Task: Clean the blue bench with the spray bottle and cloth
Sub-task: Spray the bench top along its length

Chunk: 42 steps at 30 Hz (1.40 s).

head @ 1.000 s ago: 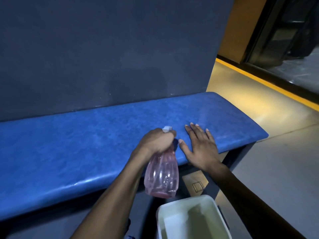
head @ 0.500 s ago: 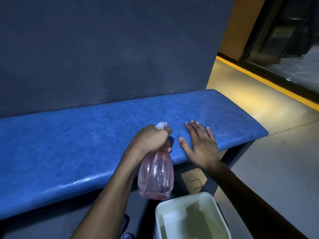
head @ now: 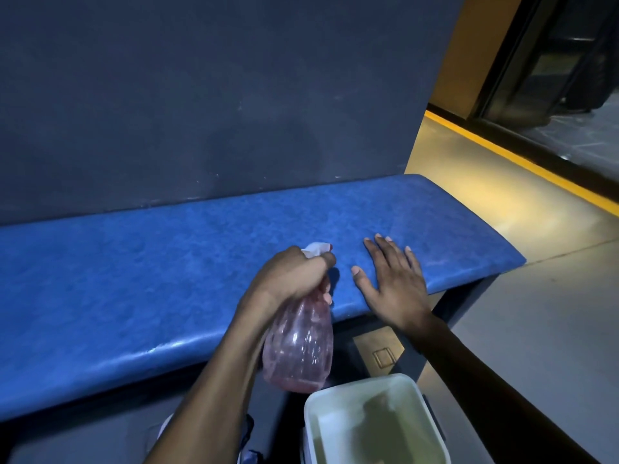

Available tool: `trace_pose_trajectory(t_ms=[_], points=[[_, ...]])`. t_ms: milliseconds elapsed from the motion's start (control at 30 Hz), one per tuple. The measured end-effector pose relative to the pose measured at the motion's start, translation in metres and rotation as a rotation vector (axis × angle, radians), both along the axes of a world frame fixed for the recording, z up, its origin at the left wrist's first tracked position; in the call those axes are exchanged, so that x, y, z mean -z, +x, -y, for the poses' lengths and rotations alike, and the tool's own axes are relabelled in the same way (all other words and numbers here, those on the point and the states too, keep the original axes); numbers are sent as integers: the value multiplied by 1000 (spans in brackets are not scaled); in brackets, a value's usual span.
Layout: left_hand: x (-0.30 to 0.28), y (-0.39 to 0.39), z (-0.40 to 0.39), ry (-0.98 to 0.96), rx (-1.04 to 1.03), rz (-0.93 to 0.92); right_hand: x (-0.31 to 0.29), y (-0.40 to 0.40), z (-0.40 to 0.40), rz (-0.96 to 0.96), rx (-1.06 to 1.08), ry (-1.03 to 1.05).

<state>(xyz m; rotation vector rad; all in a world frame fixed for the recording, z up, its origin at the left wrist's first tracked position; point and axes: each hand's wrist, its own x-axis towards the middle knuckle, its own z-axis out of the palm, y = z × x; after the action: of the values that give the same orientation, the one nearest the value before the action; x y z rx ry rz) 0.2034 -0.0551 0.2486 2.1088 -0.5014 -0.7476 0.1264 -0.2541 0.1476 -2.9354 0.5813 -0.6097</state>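
Both hands are busy: my left grip (head: 294,272) is clamped round the light, slick spray bottle (head: 299,349) at its neck, mid-frame; my right grip (head: 395,279) lies spread flat on the counter (head: 134,262).

Blue bench (head: 167,279) under flat right hand (head: 395,283)

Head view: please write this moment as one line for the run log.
left hand: grips pink spray bottle over blue bench | right hand: flat on bench, empty | cloth: not visible | white bin: below bench edge
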Motion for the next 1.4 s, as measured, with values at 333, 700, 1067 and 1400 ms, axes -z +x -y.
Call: trace_pose_trajectory(t_ms=[333,700,1067,1400], points=[[8,4,-49,101,-140,206,-2,-4,3,-14,-6,18],[-9,-9,-202,96,-450,260,-51,24,-87,-25,-215,176],[-5,-14,-369,223,-814,222,-48,106,-390,-265,-835,153],[6,2,-428,230,-883,124,-23,122,-434,-234,-786,24]])
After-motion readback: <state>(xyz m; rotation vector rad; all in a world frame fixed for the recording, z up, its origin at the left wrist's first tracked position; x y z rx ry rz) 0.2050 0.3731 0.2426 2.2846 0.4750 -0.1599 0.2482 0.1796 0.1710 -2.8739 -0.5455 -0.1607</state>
